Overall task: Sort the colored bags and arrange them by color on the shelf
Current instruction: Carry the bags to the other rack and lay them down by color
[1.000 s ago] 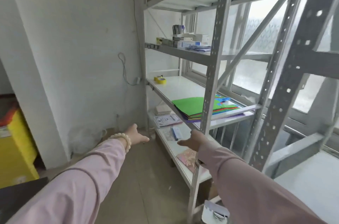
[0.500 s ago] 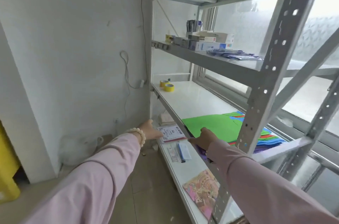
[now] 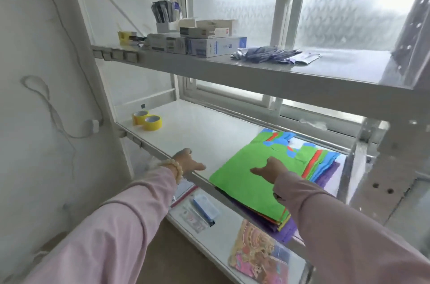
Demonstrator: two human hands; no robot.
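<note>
A flat stack of coloured bags [image 3: 253, 181] lies on the right part of the white middle shelf [image 3: 197, 130], a green bag on top, with red, blue, orange and purple edges showing beneath. My right hand [image 3: 271, 167] is over the green bag, fingers spread, and seems to rest on it. My left hand [image 3: 186, 161], with a bead bracelet at the wrist, hovers open at the shelf's front edge, left of the stack, holding nothing.
Two yellow tape rolls [image 3: 146, 119] sit at the far left of the middle shelf. Boxes [image 3: 209, 43] and purple packets [image 3: 274, 54] fill the upper shelf. The lower shelf holds papers, a blue item [image 3: 204, 208] and a patterned envelope [image 3: 258, 253]. A metal upright [image 3: 381, 167] stands right.
The view has moved closer to the rack. Both hands rose from below the middle shelf; the right hand came onto the green bag, the left reached the shelf's front edge.
</note>
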